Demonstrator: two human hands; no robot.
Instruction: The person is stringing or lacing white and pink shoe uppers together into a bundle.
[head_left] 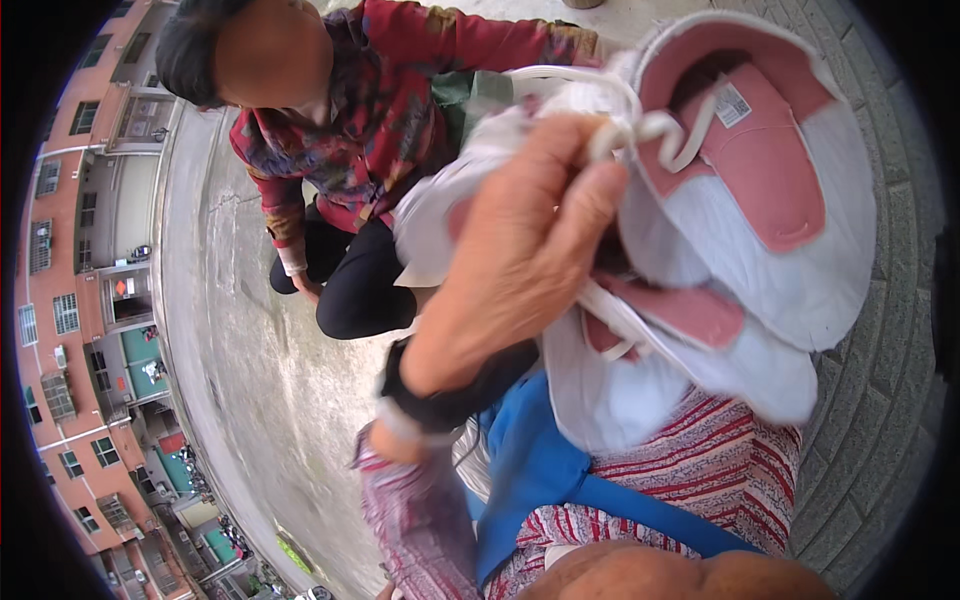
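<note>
My left hand, with a dark band on its wrist, is closed in a pinch on a thick white cord. The cord loops over and among a bunch of soft white shoe uppers with pink lining pieces. More white and pink uppers hang below, over my striped clothing. Blurred white pieces lie behind my fingers, and the hand hides part of them. My right hand is not in view.
A person in a red patterned jacket sits low opposite, one arm stretched behind the uppers. Blue cloth lies across my lap. Grey paving runs along the right, concrete ground along the left, with buildings beyond.
</note>
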